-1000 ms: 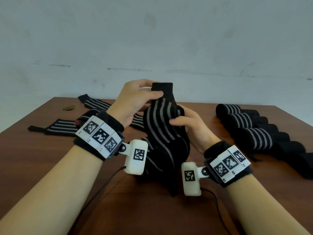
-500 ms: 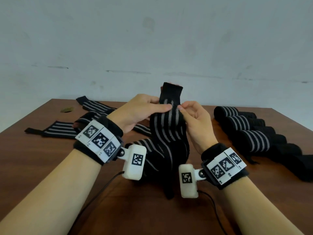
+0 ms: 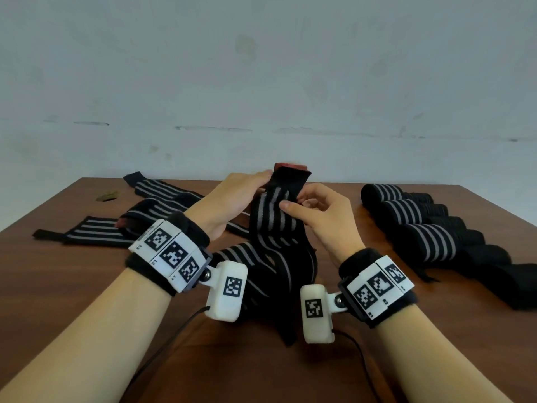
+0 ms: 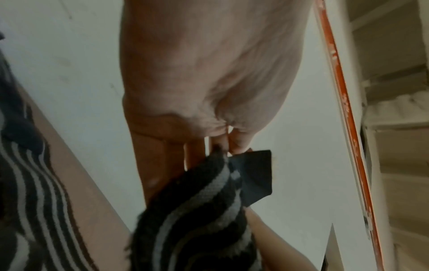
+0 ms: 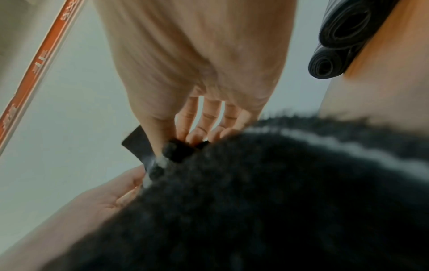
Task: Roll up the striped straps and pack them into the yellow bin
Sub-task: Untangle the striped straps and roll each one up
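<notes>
Both hands, left (image 3: 232, 196) and right (image 3: 322, 216), pinch the strap's (image 3: 273, 222) top end above mid-desk (image 3: 72, 286). Its slack tail could twist, making a loose, crooked roll.

Soft, even, dim light; head view sharp, both wrist views blurred and edge-warped.

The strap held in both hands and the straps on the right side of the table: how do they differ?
The held strap is unrolled; the right-side straps are rolled into cylinders. The held strap is lifted upright, its top end pinched by the left hand and the right hand, with its lower part trailing on the table; the right-side straps lie untouched in a row. Both are black with grey stripes.
</notes>
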Demonstrator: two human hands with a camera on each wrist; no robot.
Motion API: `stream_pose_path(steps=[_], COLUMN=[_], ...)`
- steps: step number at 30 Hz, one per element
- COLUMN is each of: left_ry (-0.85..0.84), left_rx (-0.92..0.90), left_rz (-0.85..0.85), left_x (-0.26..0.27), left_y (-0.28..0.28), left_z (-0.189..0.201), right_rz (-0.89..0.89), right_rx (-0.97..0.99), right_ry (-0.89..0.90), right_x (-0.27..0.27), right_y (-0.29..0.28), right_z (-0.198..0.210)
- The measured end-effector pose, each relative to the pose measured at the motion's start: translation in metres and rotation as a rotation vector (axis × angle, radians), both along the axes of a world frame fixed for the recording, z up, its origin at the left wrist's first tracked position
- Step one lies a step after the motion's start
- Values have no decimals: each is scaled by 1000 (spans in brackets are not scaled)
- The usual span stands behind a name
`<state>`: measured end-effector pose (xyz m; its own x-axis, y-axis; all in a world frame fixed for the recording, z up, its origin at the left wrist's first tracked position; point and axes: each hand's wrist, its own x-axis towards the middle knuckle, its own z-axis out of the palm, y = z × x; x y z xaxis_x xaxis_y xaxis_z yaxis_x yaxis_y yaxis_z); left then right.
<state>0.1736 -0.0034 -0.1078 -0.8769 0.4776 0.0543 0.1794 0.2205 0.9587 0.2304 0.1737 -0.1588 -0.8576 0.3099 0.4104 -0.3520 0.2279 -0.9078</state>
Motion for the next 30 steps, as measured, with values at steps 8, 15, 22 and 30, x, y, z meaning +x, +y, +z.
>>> stream_pose_path(steps=[8, 15, 22, 30], left_ry=[-83, -37, -42, 43], left_rx=[29, 29, 49, 34], left_rz=[-15, 7, 38, 104], left_x=[4, -1, 1, -1], left_y=[-5, -7, -8, -4], left_z=[1, -3, -2, -7], right_rz=[57, 94, 91, 206], right_rx=[-55, -141, -218, -249], right_ry=[8, -30, -85, -41], right_x=[2, 3, 1, 1], right_y=[-2, -8, -4, -2], right_z=[1, 5, 4, 2])
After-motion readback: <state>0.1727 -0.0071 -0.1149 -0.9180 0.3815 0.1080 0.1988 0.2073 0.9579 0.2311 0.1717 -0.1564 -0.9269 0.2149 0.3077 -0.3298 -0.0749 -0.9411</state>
